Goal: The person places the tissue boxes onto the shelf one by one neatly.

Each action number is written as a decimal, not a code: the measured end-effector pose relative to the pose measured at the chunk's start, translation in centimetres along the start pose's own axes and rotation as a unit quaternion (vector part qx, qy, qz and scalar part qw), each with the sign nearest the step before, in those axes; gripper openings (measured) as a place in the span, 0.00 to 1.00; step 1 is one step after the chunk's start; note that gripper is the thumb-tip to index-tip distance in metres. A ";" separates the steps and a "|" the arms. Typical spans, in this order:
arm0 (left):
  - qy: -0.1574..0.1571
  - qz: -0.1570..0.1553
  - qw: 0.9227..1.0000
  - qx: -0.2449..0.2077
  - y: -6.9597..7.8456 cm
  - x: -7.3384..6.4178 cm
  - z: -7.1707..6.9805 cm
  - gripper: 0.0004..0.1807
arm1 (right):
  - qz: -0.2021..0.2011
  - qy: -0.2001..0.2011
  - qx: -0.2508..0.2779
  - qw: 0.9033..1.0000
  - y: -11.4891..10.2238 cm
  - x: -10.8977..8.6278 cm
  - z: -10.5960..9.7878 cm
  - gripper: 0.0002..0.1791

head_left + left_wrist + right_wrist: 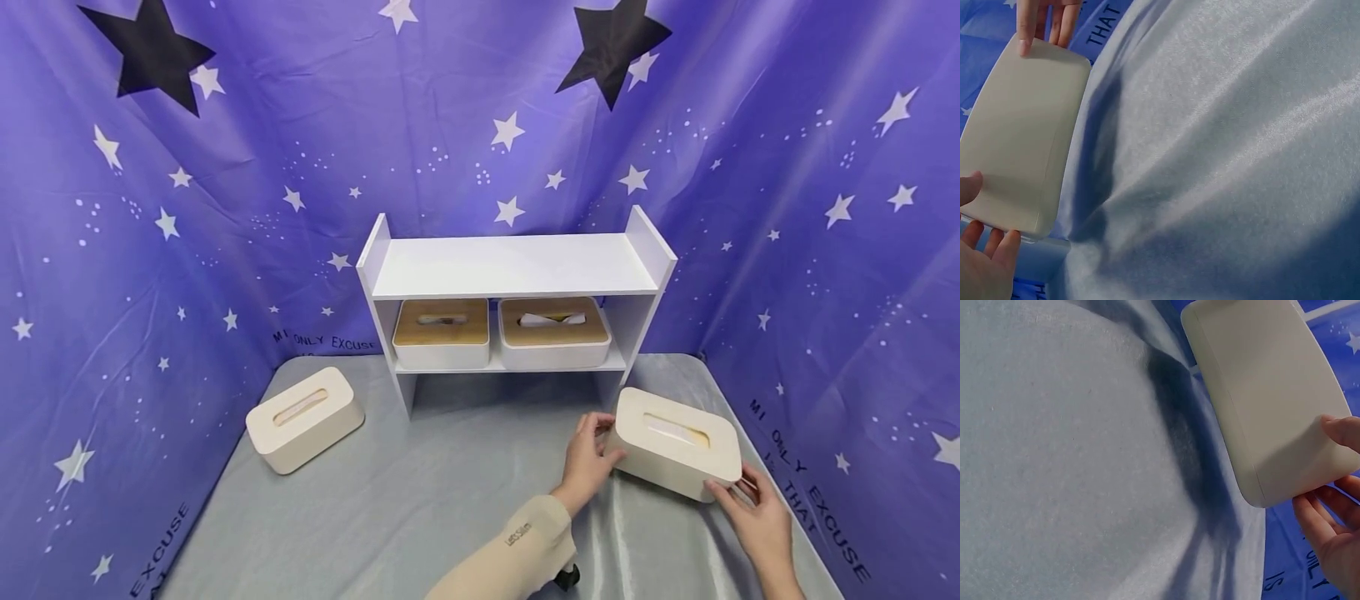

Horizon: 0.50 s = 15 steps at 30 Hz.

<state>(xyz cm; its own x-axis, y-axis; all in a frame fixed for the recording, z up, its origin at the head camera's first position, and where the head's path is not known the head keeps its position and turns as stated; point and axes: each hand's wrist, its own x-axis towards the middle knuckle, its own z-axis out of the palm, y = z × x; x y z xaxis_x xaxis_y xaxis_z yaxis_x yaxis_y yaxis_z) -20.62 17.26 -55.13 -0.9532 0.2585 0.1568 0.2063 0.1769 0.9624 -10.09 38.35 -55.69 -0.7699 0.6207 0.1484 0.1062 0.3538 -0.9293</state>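
Note:
On the right of the table, my two hands hold a cream tissue box by its opposite ends. Its lid, with an oval slot showing tissue, faces up. My left hand grips the left end, thumb on the near side and fingers around the corner. At the other end, my right hand has its thumb on the near side and its fingers behind the end. In the left wrist view the plain side of the tissue box shows between both hands. The right wrist view shows the right hand at one end.
A white shelf stands at the back. On its lower board sit two white tissue boxes with wooden lids, one left and one right. Another cream tissue box rests on the grey cloth at left. Purple star-printed curtains surround the table.

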 end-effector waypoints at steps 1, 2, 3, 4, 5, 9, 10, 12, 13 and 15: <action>0.004 -0.004 1.000 0.004 0.1 -0.1 -0.1 0.27 | -0.002 0.003 -0.001 1.000 -0.2 -0.1 0.0 0.31; 0.008 -0.002 1.000 0.005 0.2 -0.2 -0.2 0.27 | -0.005 0.005 -0.002 1.000 -0.4 -0.3 0.0 0.32; 0.011 -0.001 1.000 0.005 0.2 -0.3 -0.3 0.28 | -0.008 0.007 -0.004 1.000 -0.6 -0.4 0.0 0.32; 0.014 0.000 1.000 0.004 0.3 -0.3 -0.4 0.28 | -0.011 0.009 -0.006 1.000 -0.8 -0.5 0.0 0.32; 0.015 0.004 1.000 0.003 0.4 -0.4 -0.6 0.28 | -0.014 0.011 -0.007 1.000 -1.0 -0.6 0.0 0.33; 0.016 0.005 1.000 -0.007 1.0 -0.8 -1.4 0.27 | -0.021 0.016 -0.011 1.000 -1.7 -1.1 0.0 0.33; 0.015 0.006 1.000 -0.009 1.2 -0.8 -1.6 0.27 | -0.024 0.017 -0.010 1.000 -1.9 -1.2 0.1 0.33; 0.011 0.004 1.000 -0.015 1.7 -0.9 -2.2 0.27 | -0.030 0.019 -0.006 0.999 -2.3 -1.4 0.1 0.33; 0.010 0.005 1.000 -0.018 1.8 -1.0 -2.4 0.27 | -0.033 0.021 -0.003 0.999 -2.5 -1.5 0.2 0.33; 0.009 0.007 1.000 -0.021 2.2 -1.1 -3.0 0.27 | -0.039 0.023 0.003 0.999 -2.9 -1.7 0.3 0.32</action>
<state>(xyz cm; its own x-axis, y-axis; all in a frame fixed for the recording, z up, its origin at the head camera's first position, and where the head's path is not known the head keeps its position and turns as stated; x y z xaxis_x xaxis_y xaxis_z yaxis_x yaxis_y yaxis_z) -19.74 14.54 -52.58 -0.9541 0.2440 0.1737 0.2104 0.1331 0.9685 -9.30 36.07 -53.36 -0.7458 0.6234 0.2350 0.0443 0.3983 -0.9162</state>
